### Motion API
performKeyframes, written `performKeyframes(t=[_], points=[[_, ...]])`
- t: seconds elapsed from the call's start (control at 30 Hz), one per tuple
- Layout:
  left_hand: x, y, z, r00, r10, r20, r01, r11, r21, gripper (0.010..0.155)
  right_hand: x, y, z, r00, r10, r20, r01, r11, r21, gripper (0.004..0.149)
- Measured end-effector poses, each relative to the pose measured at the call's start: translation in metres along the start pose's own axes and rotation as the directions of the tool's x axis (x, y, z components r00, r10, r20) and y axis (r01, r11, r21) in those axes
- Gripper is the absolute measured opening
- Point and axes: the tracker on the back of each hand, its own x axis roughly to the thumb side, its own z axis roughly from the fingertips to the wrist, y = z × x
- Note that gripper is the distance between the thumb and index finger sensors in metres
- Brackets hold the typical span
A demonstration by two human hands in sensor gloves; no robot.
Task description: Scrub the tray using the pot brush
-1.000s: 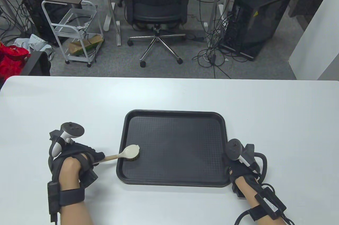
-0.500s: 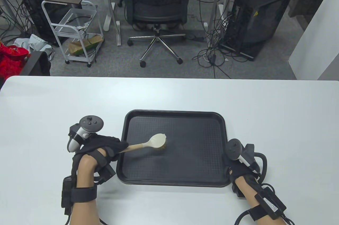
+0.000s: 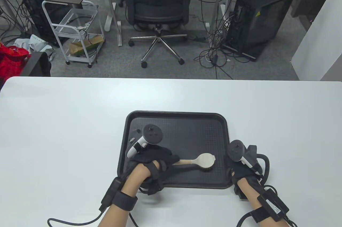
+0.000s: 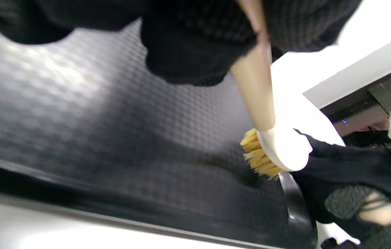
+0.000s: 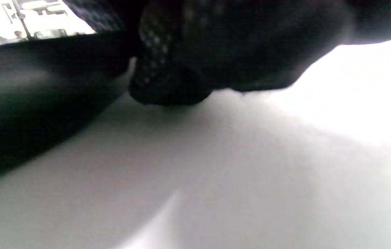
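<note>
A black textured tray lies on the white table. My left hand is over the tray's front left part and grips the wooden handle of the pot brush. The brush's pale head sits at the tray's front right, bristles down on the tray floor. In the left wrist view the yellow bristles of the brush touch the floor close to the rim. My right hand holds the tray's front right corner, its fingers mostly hidden under the tracker. The right wrist view is dark and blurred, showing the glove beside the tray's edge.
The white table spreads wide around the tray on the left, right and far sides. Beyond the far edge, on the floor, stand an office chair, a white trolley and computer towers. A cable trails from my left wrist along the table's front edge.
My left hand has swept the brush from the tray's front left across to its front right, moving in over the tray. The right hand and the tray stayed still.
</note>
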Motion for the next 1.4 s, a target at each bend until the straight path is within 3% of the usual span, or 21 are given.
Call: performKeyframes(t=[0.2, 0.63, 0.87, 1.4], points=[[0.016, -0.026, -0.008, 1.0, 0.026, 0.013, -0.026, 1.0, 0.017, 0.059, 0.0, 0.0, 0.0, 1.0, -0.001, 0.0, 0.001, 1.0, 0.001, 0.058], [0.008, -0.034, -0.016, 0.999, -0.015, -0.047, 0.015, 1.0, 0.011, 0.058, 0.0, 0.0, 0.0, 1.0, 0.001, 0.001, -0.001, 1.0, 0.0, 0.058], [0.003, -0.016, -0.009, 0.993, -0.083, -0.086, 0.086, 0.996, 0.038, 0.058, 0.0, 0.0, 0.0, 1.0, 0.005, 0.001, -0.005, 1.0, -0.002, 0.058], [-0.057, 0.035, 0.011, 0.95, -0.146, -0.276, 0.1, 0.979, -0.175, 0.061, 0.0, 0.0, 0.0, 1.0, 0.006, 0.001, -0.006, 1.0, -0.004, 0.058]])
